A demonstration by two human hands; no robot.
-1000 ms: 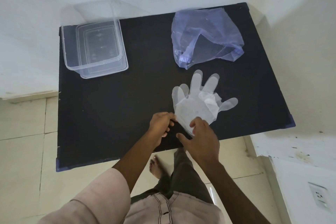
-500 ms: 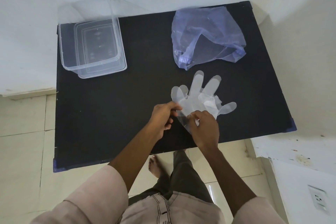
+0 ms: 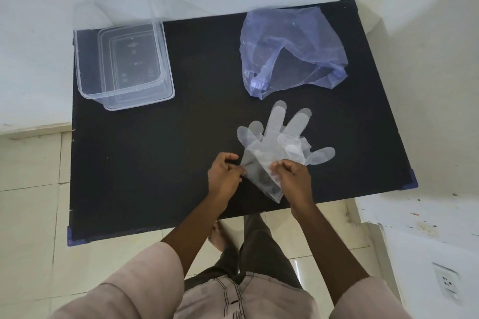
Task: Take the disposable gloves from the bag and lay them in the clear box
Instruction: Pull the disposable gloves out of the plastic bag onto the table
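Gloves out on the table, cuff end pinched in both my hands.

My left hand (image 3: 225, 173) and right hand (image 3: 292, 175) each close finger and thumb on the gloves (image 3: 274, 145) (a thin, see-through stack), which lie just short of the bag (image 3: 290, 46); the clear box (image 3: 121, 65) sits well left of the bag on the black table (image 3: 155, 163).

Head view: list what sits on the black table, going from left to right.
Clear box → left hand → disposable gloves, pinched at the cuff end by both hands. The right hand and the blue-tinted plastic bag overlap the gloves' span, so I leave them unordered.
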